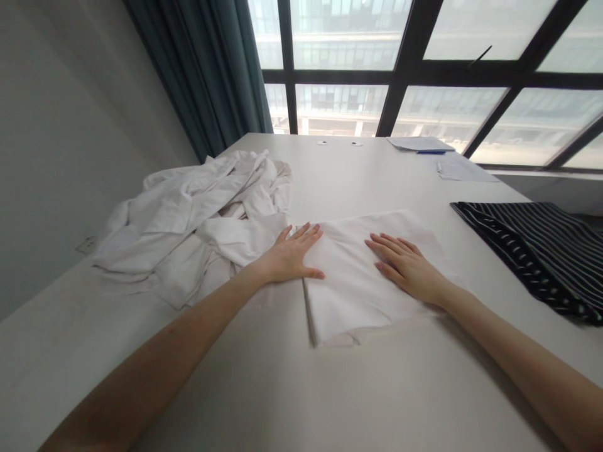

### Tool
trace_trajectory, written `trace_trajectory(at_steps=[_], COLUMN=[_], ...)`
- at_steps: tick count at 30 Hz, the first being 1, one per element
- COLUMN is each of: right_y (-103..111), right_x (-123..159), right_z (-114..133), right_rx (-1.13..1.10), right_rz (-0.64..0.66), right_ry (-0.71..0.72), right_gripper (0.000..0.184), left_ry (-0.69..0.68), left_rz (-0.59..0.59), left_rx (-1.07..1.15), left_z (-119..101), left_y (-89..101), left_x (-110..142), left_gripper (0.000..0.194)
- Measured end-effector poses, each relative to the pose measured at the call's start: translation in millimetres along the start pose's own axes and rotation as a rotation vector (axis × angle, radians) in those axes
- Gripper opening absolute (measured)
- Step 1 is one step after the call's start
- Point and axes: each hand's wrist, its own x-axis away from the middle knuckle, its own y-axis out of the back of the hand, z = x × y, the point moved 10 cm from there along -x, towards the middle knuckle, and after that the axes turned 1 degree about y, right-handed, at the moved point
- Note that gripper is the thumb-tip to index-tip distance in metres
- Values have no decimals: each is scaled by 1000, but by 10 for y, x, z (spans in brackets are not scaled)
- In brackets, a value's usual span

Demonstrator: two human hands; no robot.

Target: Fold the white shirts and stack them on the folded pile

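A folded white cloth [348, 295] lies flat on the white table [282, 389], its layered edge showing on the left side. My left hand [294, 256] rests at the cloth's left edge, fingers spread and thumb lying on the fabric. On the right part of the cloth, my right hand [405, 267] lies flat with its fingers stretched out. Neither hand grips anything. Just left of my left hand is a loose, crumpled pile of white fabric [183, 201]; whether it touches my hand I cannot tell.
A folded black cloth with white stripes [541, 251] lies at the right edge. Papers [417, 143] and a blue pen [431, 152] sit at the far right. Two small white pieces [357, 144] lie near the far edge. Behind are a dark curtain [211, 75] and windows [348, 37].
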Motion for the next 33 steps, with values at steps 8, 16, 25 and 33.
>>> trace_trajectory(at_steps=[8,16,25,33], right_y=[-20,-21,-101,-101], right_x=[-9,-11,-2,64], right_z=[-1,-11,3,178], right_rx=[-2,-19,23,74], right_rz=[27,19,61,166], right_ry=[-19,-12,-44,-37], right_gripper=[53,53,56,59], left_ry=[77,70,162,108], left_rz=[-123,-175,-246,-271], left_rx=[-29,-13,-59,-40], left_z=[-2,-9,143,64], left_y=[100,155,141,303], left_x=[17,-7,-30,81], left_gripper=[61,50,56,43])
